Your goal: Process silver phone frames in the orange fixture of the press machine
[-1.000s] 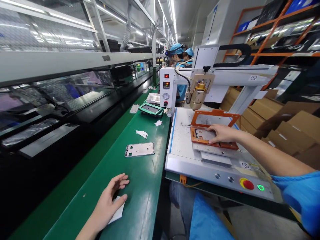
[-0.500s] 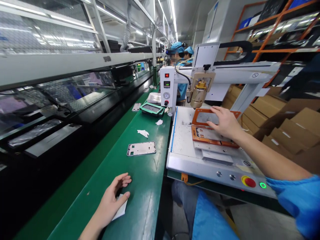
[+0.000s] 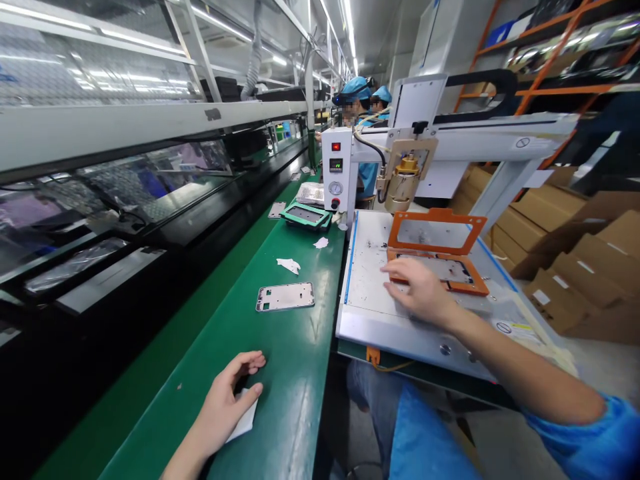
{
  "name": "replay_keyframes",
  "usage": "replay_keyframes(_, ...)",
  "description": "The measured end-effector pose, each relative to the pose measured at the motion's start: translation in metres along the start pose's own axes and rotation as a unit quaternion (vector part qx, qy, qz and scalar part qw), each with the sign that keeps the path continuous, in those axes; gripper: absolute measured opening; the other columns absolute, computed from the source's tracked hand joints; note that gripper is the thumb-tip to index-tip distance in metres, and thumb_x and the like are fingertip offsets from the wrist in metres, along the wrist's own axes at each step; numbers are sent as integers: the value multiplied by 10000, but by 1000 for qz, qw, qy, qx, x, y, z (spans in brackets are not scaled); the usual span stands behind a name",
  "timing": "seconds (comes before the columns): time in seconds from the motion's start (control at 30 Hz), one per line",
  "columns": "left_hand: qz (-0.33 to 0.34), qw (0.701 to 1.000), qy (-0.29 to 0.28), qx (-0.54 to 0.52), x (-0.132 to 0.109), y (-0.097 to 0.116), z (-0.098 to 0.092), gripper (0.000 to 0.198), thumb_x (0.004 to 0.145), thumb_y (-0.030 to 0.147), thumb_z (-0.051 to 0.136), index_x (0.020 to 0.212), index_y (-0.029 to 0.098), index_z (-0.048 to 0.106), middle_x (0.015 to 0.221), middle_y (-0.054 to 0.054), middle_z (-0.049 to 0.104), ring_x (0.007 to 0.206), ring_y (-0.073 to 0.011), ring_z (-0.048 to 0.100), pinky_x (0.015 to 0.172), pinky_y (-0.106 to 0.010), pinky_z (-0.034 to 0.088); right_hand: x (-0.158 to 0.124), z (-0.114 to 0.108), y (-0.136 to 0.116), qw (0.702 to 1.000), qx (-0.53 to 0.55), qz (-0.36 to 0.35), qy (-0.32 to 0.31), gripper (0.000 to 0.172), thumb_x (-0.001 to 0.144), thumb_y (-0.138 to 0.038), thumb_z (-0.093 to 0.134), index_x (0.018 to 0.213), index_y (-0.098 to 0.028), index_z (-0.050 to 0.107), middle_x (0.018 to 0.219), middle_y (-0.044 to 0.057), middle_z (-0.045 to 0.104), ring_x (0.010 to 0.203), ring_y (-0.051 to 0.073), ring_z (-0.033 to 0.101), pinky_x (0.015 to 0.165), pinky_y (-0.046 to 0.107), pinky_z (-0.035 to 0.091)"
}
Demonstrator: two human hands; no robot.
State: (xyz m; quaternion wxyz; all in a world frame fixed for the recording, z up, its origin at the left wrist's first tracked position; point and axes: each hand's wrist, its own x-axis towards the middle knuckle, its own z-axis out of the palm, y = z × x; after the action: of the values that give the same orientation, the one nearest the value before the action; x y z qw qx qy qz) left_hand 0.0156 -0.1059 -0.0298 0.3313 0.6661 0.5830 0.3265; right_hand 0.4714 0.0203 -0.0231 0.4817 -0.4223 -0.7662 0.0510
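My left hand (image 3: 220,407) rests on the green bench with fingers loosely curled and thumb apart. A folded white sheet (image 3: 245,421), paper or cloth, lies under its palm and thumb. My right hand (image 3: 420,290) is at the front left of an orange fixture (image 3: 479,285), fingers stretched and somewhat spread, partly covering it. Its hinged orange lid (image 3: 435,215) stands raised. Inside the fixture lies a phone frame (image 3: 453,269), its left part hidden by my hand. Another phone frame (image 3: 286,297), silver with square cutouts, lies flat on the bench between my hands.
A dispensing head (image 3: 403,185) hangs above the white machine bed (image 3: 363,280). Beyond the bench's phone frame are white scraps (image 3: 289,266) and a green-rimmed tray (image 3: 306,215). Cardboard boxes (image 3: 575,287) are stacked at right. Co-workers in blue caps (image 3: 356,88) sit farther back.
My right hand has left the raised lid and moved down and left to the fixture's front left. The lid remains up. My left hand has barely moved.
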Motion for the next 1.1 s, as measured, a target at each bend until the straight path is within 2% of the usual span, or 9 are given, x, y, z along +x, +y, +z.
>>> replay_keyframes(0.13, -3, 1000, 0, 4, -1, 2, 0, 495, 876, 529, 694, 1260, 228, 613, 1266, -142, 654, 1200, -298, 622, 1084, -453, 492, -21, 29, -54, 978, 139, -8, -156, 281, 882, -440, 587, 1145, -418, 682, 1007, -32, 741, 922, 283, 698, 835, 496, 593)
replay_keyframes(0.23, -4, 1000, -2, 0, 0, 4, 1, 492, 876, 526, 695, 1263, 230, 617, 1254, -139, 658, 1193, -299, 622, 1088, -461, 482, -23, 59, -79, 963, 133, -35, -234, 385, 882, -490, 579, 1264, -512, 621, 1136, -102, 723, 1039, 294, 683, 923, 510, 574)
replay_keyframes(0.47, -4, 1000, 4, -10, 0, 7, 1, 498, 868, 542, 701, 1237, 216, 628, 1208, -143, 672, 1148, -297, 637, 1076, -476, 484, 35, 149, -101, 970, -22, -43, -236, 845, 751, -567, 785, 1507, -391, 450, 1580, -78, 421, 1442, 348, 411, 1199, 497, 393)
replay_keyframes(0.57, -3, 1000, 1, -17, -1, 6, 0, 497, 876, 542, 691, 1240, 211, 621, 1207, -142, 671, 1151, -290, 633, 1080, -471, 475, 48, 160, -102, 970, -58, -67, -228, 822, 756, -539, 807, 1480, -326, 483, 1571, -17, 442, 1425, 360, 419, 1184, 540, 388)
replay_keyframes(0.67, -11, 1000, -7, -25, 0, 4, -1, 508, 880, 545, 685, 1256, 211, 608, 1233, -143, 664, 1181, -288, 621, 1091, -457, 466, 53, 134, -85, 975, -71, -125, -166, 669, 809, -384, 770, 1426, -279, 535, 1517, 51, 502, 1374, 350, 471, 1143, 539, 420)
replay_keyframes(0.77, -23, 999, -7, -32, 1, 0, -2, 514, 876, 551, 687, 1255, 213, 607, 1238, -141, 667, 1190, -285, 621, 1094, -441, 470, 67, 74, -45, 980, -134, -132, -72, 554, 823, -289, 720, 1355, -209, 589, 1460, 146, 533, 1335, 365, 494, 1092, 548, 449)
replay_keyframes(0.93, -29, 999, -4, -33, 2, -6, -2, 518, 870, 550, 689, 1259, 218, 605, 1246, -139, 670, 1201, -285, 626, 1101, -435, 480, 86, -44, 54, 956, -268, 14, 114, 532, 888, -329, 594, 1379, -127, 563, 1418, 192, 535, 1335, 376, 472, 1112, 554, 402)
replay_keyframes(1.0, -27, 999, -4, -24, 2, -7, -2, 514, 865, 546, 693, 1253, 219, 615, 1249, -138, 671, 1199, -286, 630, 1102, -439, 484, 81, -72, 91, 942, -307, 93, 99, 553, 900, -346, 564, 1393, -96, 555, 1382, 208, 565, 1293, 387, 505, 1087, 547, 418)
replay_keyframes(1.1, -23, 1000, -2, -10, 1, -7, -2, 510, 860, 549, 692, 1243, 218, 630, 1247, -138, 675, 1188, -289, 638, 1096, -444, 494, 68, -86, 126, 929, -331, 165, 16, 564, 923, -359, 523, 1415, -86, 547, 1263, 205, 649, 1143, 374, 602, 1005, 530, 471)
